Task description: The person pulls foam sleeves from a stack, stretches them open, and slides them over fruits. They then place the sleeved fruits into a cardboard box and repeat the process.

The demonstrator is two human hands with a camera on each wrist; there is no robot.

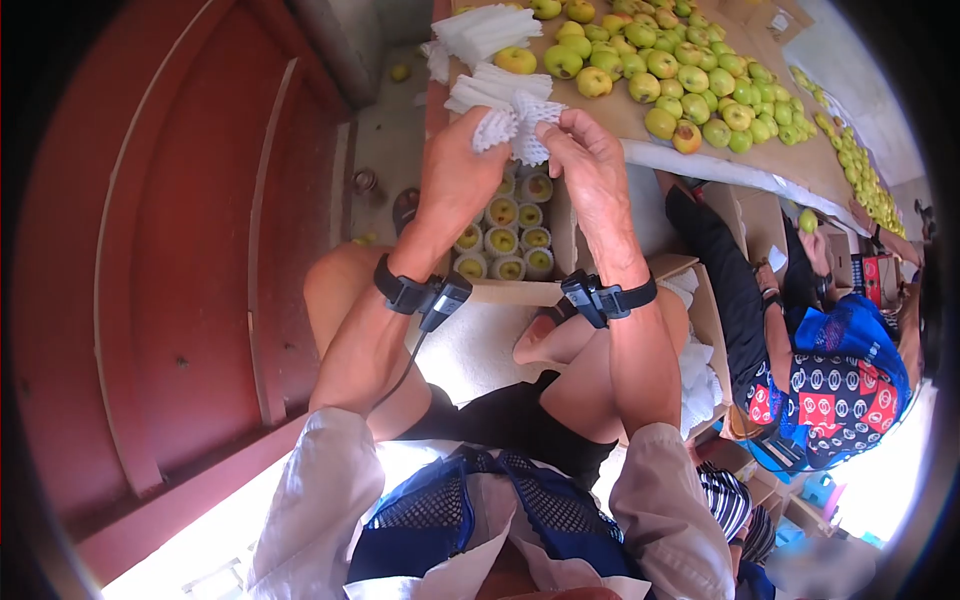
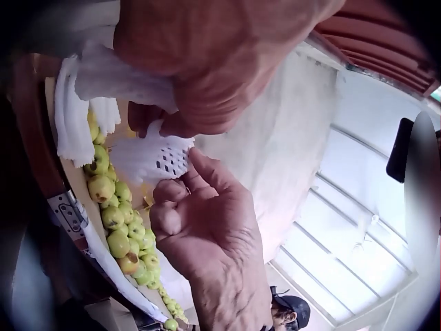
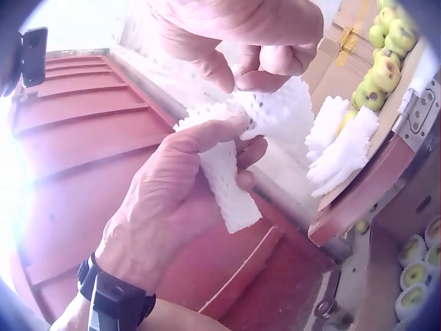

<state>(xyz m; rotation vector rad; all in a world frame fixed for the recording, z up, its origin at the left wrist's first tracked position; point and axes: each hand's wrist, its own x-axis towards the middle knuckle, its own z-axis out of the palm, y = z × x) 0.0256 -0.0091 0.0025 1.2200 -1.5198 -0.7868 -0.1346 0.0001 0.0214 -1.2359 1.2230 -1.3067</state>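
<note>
My left hand (image 1: 463,165) grips a white foam fruit net (image 3: 233,200), whose lower end hangs below the fingers in the right wrist view. Thumb and fingers of my right hand (image 1: 592,170) pinch a second white foam net (image 1: 538,118), spread between the two hands. Its open mesh shows close to the left fingertips in the left wrist view. Both hands are raised at the table's near edge, above a cardboard box (image 1: 515,293). Inside that box, several apples (image 1: 503,241) sit in white foam nets.
Stacks of flat foam nets (image 1: 487,33) and many loose green-yellow apples (image 1: 690,78) lie on the cardboard-covered table (image 1: 622,112). A red door (image 1: 190,230) stands at left. More foam nets (image 1: 700,385) fill a box at right, where another person (image 1: 830,390) works.
</note>
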